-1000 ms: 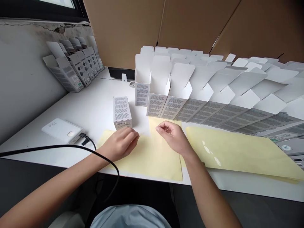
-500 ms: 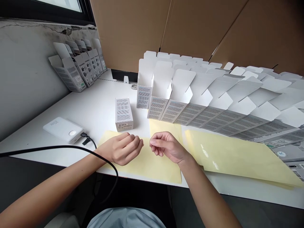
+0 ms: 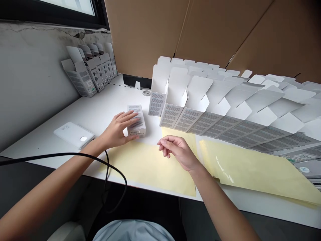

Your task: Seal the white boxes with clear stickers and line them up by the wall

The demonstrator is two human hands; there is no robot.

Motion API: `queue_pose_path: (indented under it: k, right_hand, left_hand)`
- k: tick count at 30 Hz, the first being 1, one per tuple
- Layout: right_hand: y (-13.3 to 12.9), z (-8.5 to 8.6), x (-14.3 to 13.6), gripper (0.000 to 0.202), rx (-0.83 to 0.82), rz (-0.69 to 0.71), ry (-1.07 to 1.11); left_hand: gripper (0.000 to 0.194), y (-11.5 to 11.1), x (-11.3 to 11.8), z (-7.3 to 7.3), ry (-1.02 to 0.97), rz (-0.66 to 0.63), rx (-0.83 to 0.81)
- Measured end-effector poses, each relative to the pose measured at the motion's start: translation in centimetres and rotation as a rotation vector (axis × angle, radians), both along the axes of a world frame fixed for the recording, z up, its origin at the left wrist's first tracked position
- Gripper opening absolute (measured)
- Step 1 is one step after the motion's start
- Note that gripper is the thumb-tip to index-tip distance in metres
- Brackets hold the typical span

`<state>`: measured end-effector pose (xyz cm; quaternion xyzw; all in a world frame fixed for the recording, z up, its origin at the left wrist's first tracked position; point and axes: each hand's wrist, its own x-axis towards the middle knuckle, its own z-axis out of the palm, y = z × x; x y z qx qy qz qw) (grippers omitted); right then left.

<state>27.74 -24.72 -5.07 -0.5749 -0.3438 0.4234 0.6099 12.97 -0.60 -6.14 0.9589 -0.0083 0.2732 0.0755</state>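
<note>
A closed small printed carton (image 3: 137, 124) lies on the white table. My left hand (image 3: 120, 129) is over its left side, fingers spread across the top and thumb near the front end; whether it presses on the carton I cannot tell. To the right, my right hand (image 3: 177, 150) hovers above a yellow sheet (image 3: 150, 167), thumb and forefinger pinched together. Anything between those fingertips is too small to make out. Behind it stand rows of open-topped cartons (image 3: 173, 115) with their white flaps raised.
A white power bank (image 3: 74, 134) with a black cable (image 3: 62, 154) lies at left; the cable crosses over my left forearm. More yellow sheets (image 3: 250, 167) are stacked at right. Several open cartons (image 3: 91, 75) stand by the wall. A tape roll (image 3: 146, 93) lies at the back.
My left hand has moved up and away from my right hand, opening from a curled shape to spread fingers over the closed carton. My right hand stays pinched in nearly the same place.
</note>
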Motion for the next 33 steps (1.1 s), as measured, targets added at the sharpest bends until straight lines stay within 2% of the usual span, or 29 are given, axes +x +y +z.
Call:
queue_pose_path:
  k: [2, 4, 9, 14, 18, 24, 33]
  right_hand:
    - [1.0, 0.3, -0.3, 0.028, 0.013, -0.025, -0.009]
    - [2.2, 0.3, -0.5, 0.029, 0.024, -0.052, 0.003]
    - [5.7, -0.4, -0.8, 0.029, 0.024, -0.125, 0.079]
    - [8.3, -1.5, -1.7, 0.029, 0.073, -0.239, 0.163]
    - [9.0, -2.3, -2.4, 0.028, 0.129, -0.283, 0.209]
    - [9.0, -3.2, -2.6, 0.025, 0.117, -0.314, 0.240]
    - [9.2, -3.4, -2.4, 0.024, 0.108, -0.321, 0.264]
  left_hand:
    - [0.071, 0.9, 0.3, -0.5, 0.106, -0.050, -0.070]
    - [0.068, 1.1, 0.5, -1.0, 0.126, -0.080, -0.101]
    - [0.058, 0.7, 1.3, -2.0, 0.021, -0.130, -0.077]
    - [0.052, 0.7, 2.2, -2.8, -0.145, -0.167, -0.144]
    - [0.045, 0.6, 2.6, -2.8, -0.178, -0.160, -0.199]
    - [0.043, 0.1, 2.7, -2.6, -0.187, -0.099, -0.255]
    - [0.044, 0.0, 2.6, -2.4, -0.158, -0.072, -0.275]
